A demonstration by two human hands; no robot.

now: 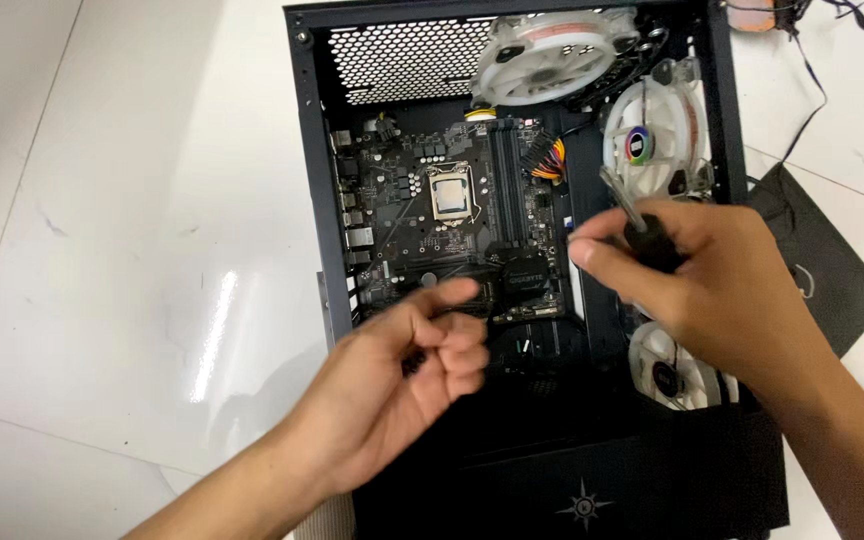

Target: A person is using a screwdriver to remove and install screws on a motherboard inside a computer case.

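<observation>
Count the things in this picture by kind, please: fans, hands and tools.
White round fans: 3 (top, right, lower right)
Hands: 2 (left hand, right hand)
Screwdriver: 1
Total: 6

Single head view looks steeply down, close over the open computer case (312, 200)

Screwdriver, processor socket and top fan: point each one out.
Screwdriver (649, 240), head view, on its black handle in the right hand.
Processor socket (451, 194), head view, on the metal centre plate.
Top fan (552, 55), head view, on its white hub.
</observation>
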